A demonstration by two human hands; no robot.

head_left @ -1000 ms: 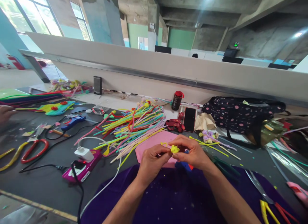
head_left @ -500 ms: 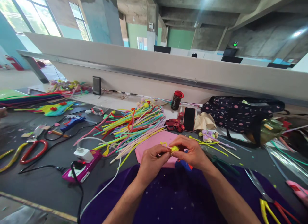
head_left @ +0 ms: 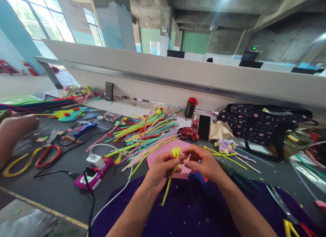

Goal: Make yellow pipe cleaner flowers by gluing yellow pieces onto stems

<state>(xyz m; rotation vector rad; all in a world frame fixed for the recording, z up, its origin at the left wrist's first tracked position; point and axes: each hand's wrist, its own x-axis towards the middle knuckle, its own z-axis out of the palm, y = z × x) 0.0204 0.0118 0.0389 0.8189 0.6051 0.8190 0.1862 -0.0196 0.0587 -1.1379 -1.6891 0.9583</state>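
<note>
A yellow pipe-cleaner flower (head_left: 175, 152) stands up from my left hand (head_left: 163, 165), which is closed in a pinch around it. Its yellow stem hangs down and slants left below the fingers. Just to the right is my right hand (head_left: 203, 162), its thumb and index finger apart beside the flower head. A small yellow bit shows in that gap; whether it touches the fingers is unclear. Beneath both hands lies a pink sheet (head_left: 155, 155). A blue-and-orange object (head_left: 197, 177) is partly covered by my right hand.
Pipe cleaners (head_left: 145, 131) are heaped ahead. A magenta power strip (head_left: 94, 174) with cables sits left; large scissors (head_left: 282, 203) lie right. A phone (head_left: 204, 127), bottle (head_left: 191, 107) and patterned bag (head_left: 247, 125) stand behind. Another person's hand (head_left: 20, 126) reaches in at far left.
The yellow flower has turned upright in my left hand, and its stem now shows. My right fingers have drawn apart from it. Another person's hand has come further in from the left.
</note>
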